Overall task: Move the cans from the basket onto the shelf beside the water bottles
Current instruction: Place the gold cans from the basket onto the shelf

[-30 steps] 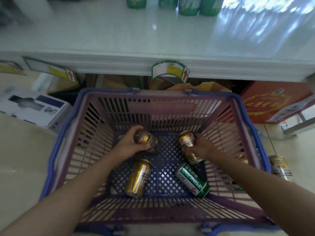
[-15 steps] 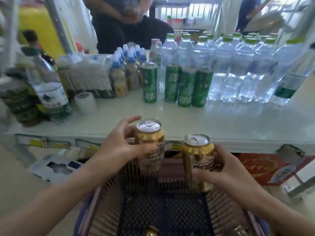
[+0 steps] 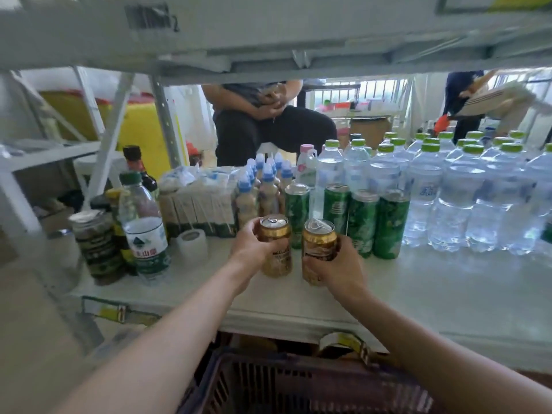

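My white shelf point(image 3: 418, 288) bears green cans point(image 3: 361, 225) centrally; water bottles point(image 3: 454, 192) right of them, sauce bottles point(image 3: 143, 222) far left.

Basket point(image 3: 298, 383): below both hands, cut by the bottom edge; contents not visible. Left can point(image 3: 275, 246): label side covered by the left hand point(image 3: 254, 249), print blurred. Right can point(image 3: 318, 252): lower half hidden behind the right hand point(image 3: 337, 267); contact with the shelf point(image 3: 418, 294) cannot be told. Green cans point(image 3: 361, 222) beyond the hands: labels unreadable. Water bottles point(image 3: 454, 198), right of the right hand: row cut by the right edge.
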